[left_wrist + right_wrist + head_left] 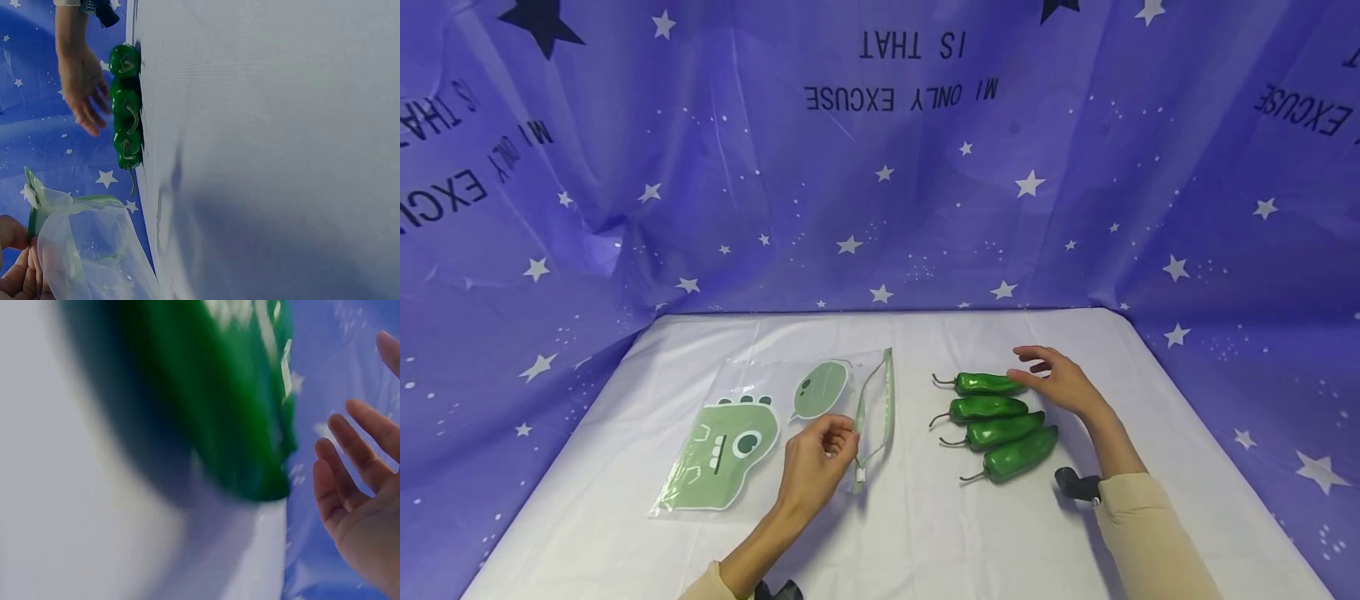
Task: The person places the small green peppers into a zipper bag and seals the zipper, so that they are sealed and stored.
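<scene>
My left hand (pixel 818 462) pinches the green zip edge at the mouth of a clear plastic zip bag (pixel 786 375) printed with a green dinosaur. The bag lies flat, its mouth parted and facing right. In the left wrist view, thumb and fingers grip the bag's rim (pixel 32 228). Several green peppers (pixel 988 408) lie in a row right of the bag, stems to the left. My right hand (pixel 1063 385) hovers at the blunt end of the farthest pepper (pixel 988 383), fingers spread and loosely bent. In the right wrist view the hand (pixel 369 506) holds nothing.
A white cloth covers the table (pixel 917 550). Purple-blue star-printed curtains (pixel 880 192) rise behind it and along both sides. A dark wrist camera (pixel 1077 484) sits below my right forearm, and another (pixel 778 591) by my left wrist.
</scene>
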{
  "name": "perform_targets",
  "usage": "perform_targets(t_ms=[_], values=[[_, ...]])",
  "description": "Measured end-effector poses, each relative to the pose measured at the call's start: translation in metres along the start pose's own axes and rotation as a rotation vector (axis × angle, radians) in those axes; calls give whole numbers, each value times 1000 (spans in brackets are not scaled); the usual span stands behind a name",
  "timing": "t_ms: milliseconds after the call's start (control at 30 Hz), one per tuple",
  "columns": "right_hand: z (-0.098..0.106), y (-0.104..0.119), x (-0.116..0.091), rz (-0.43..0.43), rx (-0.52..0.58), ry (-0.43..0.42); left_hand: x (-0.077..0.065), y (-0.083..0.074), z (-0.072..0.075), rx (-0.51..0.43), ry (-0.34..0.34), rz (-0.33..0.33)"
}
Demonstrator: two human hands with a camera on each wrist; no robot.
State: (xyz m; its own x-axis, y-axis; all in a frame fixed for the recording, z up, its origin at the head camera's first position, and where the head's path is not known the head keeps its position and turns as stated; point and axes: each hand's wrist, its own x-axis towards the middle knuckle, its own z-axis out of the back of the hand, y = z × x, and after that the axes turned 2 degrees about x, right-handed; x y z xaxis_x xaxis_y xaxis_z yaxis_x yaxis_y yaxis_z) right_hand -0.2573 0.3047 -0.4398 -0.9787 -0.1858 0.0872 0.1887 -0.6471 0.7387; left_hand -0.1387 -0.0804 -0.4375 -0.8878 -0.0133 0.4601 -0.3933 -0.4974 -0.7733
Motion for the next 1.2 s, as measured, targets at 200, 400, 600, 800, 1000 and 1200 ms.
perform_targets(t_ms=[200, 400, 600, 800, 1000, 1200], values=[[8, -29, -4, -79, 64, 31, -1, 1, 0, -8, 1, -4], [8, -43, -7, -110, 226, 97, -3, 2, -1, 1, 10, -5], [6, -46, -4, -151, 315, 138, -2, 2, -1, -12, 10, 6], [0, -48, -5, -192, 456, 148, -4, 4, -3, -20, 15, -16], [1, -48, -8, -196, 452, 120, -4, 4, -3, -24, 21, -24], [6, -43, -6, -157, 358, 83, -2, 5, -2, -32, 18, -19]])
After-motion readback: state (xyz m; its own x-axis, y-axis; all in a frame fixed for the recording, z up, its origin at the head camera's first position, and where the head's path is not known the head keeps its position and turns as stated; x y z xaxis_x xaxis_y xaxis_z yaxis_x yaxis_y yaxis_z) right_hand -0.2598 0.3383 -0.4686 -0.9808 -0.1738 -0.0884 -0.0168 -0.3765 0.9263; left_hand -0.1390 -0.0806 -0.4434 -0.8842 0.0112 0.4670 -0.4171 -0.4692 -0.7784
